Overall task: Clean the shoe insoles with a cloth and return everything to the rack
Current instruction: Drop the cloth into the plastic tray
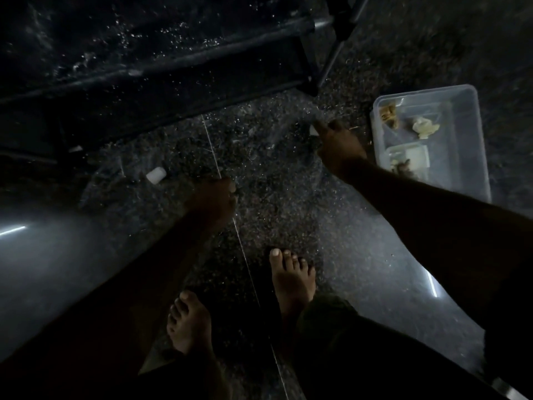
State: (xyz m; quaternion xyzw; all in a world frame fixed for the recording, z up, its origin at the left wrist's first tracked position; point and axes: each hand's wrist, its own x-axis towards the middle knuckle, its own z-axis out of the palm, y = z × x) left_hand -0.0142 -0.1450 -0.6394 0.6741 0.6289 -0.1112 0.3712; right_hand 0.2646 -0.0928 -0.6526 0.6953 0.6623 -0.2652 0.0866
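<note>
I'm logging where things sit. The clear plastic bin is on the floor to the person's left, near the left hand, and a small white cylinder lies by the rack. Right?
Not quite. The head view shows the clear plastic bin on the floor to the person's right, near the right hand. The small white cylinder does lie by the rack.

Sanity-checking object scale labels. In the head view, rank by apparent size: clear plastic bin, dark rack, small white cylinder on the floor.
Largest to smallest, as they appear in the head view:
1. dark rack, cut off by the frame edges, so its full size is unknown
2. clear plastic bin
3. small white cylinder

The gaps are wide enough that camera distance doesn't change the order.
</note>
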